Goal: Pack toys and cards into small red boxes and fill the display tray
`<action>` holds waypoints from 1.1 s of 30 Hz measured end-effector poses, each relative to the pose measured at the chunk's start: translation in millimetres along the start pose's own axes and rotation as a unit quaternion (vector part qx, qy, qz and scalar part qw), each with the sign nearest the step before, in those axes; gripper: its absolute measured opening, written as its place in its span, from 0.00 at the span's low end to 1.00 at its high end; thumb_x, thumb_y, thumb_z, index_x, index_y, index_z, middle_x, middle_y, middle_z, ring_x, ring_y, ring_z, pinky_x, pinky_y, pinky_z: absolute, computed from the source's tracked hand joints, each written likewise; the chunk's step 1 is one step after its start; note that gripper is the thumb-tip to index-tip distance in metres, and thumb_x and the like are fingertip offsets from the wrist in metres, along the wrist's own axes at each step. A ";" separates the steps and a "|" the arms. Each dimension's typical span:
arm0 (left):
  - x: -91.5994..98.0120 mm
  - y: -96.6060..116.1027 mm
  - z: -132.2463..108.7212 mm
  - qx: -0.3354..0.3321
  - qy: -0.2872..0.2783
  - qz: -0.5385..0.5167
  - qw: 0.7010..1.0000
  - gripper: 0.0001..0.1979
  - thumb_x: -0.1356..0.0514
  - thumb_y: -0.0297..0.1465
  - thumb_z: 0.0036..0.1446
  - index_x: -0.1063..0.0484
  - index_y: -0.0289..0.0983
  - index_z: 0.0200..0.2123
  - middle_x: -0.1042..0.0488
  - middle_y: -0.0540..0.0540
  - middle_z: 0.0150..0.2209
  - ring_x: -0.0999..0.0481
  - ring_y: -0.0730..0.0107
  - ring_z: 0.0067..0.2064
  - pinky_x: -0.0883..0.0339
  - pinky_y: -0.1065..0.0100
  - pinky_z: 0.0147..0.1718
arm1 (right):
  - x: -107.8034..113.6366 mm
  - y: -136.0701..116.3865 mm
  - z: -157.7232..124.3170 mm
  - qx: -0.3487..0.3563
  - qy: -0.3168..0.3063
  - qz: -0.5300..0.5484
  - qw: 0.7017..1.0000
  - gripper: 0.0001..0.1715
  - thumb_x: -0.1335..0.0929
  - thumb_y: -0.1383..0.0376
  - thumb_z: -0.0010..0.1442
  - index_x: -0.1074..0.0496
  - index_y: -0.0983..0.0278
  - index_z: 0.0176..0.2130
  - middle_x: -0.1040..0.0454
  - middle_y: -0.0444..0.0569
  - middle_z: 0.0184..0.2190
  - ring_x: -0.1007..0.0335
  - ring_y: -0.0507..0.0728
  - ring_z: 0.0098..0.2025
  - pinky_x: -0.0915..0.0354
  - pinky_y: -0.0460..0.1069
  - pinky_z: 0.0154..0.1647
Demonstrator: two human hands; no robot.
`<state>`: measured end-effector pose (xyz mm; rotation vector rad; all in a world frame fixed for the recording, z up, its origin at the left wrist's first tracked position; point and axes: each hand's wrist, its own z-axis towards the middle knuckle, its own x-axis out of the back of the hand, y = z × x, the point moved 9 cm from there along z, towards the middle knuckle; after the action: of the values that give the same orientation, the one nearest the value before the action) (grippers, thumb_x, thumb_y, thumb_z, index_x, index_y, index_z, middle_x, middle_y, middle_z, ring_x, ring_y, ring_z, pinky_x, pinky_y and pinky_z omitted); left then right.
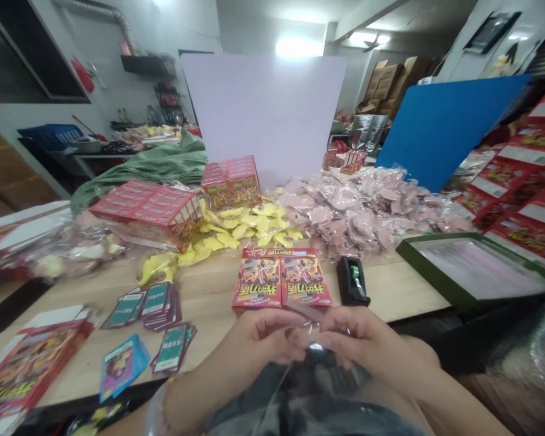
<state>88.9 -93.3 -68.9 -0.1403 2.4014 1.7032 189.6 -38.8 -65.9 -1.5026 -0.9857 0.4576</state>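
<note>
Both hands meet at the table's front edge, low in the middle. My left hand (277, 336) and my right hand (349, 336) pinch a small clear plastic piece (312, 334) between them; its exact shape is blurred. Just beyond the fingers stand two red printed boxes (281, 281), side by side. A black tape dispenser (353, 281) with a green roll is right of the boxes. Left of my left hand lie stacks of green-labelled cards (157, 306) and a few blue-edged cards (123, 366).
Yellow pieces (240, 227) and a large heap of pink wrapped pieces (358, 209) cover the back. Red box packs (145, 209) stand behind left. A green tray (485, 266) is at right, flat red cartons (31, 363) at front left.
</note>
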 end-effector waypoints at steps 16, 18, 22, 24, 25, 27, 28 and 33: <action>-29.1 -0.4 34.6 -0.037 -0.064 0.025 0.997 0.10 0.46 0.34 0.54 0.30 0.34 0.30 0.30 0.50 0.28 0.29 0.73 0.32 0.38 0.74 0.31 | 11.9 -78.2 -23.0 0.316 0.237 -0.388 0.833 0.10 0.38 0.72 0.58 0.29 0.63 0.34 0.32 0.46 0.26 0.41 0.55 0.32 0.44 0.53 0.38; -30.1 3.7 33.8 -0.074 -0.065 0.074 0.992 0.10 0.49 0.31 0.57 0.31 0.34 0.30 0.30 0.50 0.29 0.31 0.73 0.34 0.39 0.73 0.32 | 11.0 -79.3 -20.7 0.312 0.235 -0.392 0.833 0.10 0.38 0.73 0.57 0.29 0.63 0.31 0.33 0.45 0.25 0.42 0.54 0.31 0.45 0.54 0.39; -27.8 13.3 30.7 -0.145 -0.032 0.163 0.975 0.09 0.50 0.27 0.56 0.31 0.35 0.28 0.31 0.50 0.28 0.34 0.73 0.32 0.42 0.73 0.30 | 7.9 -82.9 -19.9 0.319 0.230 -0.432 0.812 0.11 0.38 0.73 0.56 0.31 0.65 0.26 0.35 0.46 0.23 0.44 0.55 0.30 0.44 0.53 0.39; -27.9 12.8 30.8 -0.146 -0.027 0.174 0.973 0.09 0.50 0.26 0.55 0.32 0.35 0.28 0.31 0.50 0.28 0.35 0.74 0.30 0.43 0.74 0.29 | 3.9 -83.0 -19.4 0.327 0.215 -0.455 0.800 0.12 0.39 0.73 0.58 0.32 0.66 0.25 0.35 0.47 0.24 0.44 0.55 0.31 0.43 0.53 0.38; -28.9 11.3 31.2 -0.140 -0.033 0.170 0.975 0.09 0.51 0.26 0.55 0.32 0.35 0.28 0.32 0.51 0.27 0.36 0.74 0.30 0.43 0.74 0.28 | 1.9 -83.0 -19.7 0.330 0.211 -0.463 0.795 0.12 0.40 0.73 0.58 0.32 0.66 0.26 0.35 0.48 0.24 0.44 0.55 0.31 0.42 0.53 0.37; -31.6 7.7 31.6 -0.121 -0.054 0.150 0.980 0.09 0.51 0.26 0.55 0.33 0.35 0.28 0.32 0.51 0.27 0.35 0.74 0.29 0.43 0.74 0.28 | -1.2 -83.3 -21.1 0.332 0.215 -0.473 0.788 0.13 0.40 0.73 0.58 0.32 0.66 0.26 0.35 0.49 0.25 0.43 0.56 0.32 0.42 0.54 0.39; -32.3 6.2 31.6 -0.111 -0.060 0.142 0.982 0.09 0.52 0.27 0.56 0.33 0.35 0.28 0.32 0.51 0.26 0.34 0.74 0.30 0.43 0.74 0.29 | -2.5 -83.4 -21.7 0.330 0.221 -0.476 0.785 0.13 0.41 0.73 0.58 0.32 0.66 0.27 0.34 0.49 0.25 0.43 0.57 0.32 0.41 0.54 0.40; -31.3 8.0 26.9 -0.089 -0.059 0.117 0.987 0.10 0.50 0.31 0.57 0.31 0.34 0.28 0.31 0.50 0.27 0.33 0.74 0.31 0.41 0.74 0.30 | 5.7 -77.8 -18.4 0.313 0.281 -0.488 0.765 0.14 0.41 0.72 0.57 0.30 0.66 0.28 0.33 0.49 0.23 0.40 0.58 0.30 0.40 0.56 0.39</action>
<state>120.7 -66.4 -63.4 0.2213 2.2521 1.9671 182.4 -51.9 12.9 -0.3258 -0.8578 -0.3973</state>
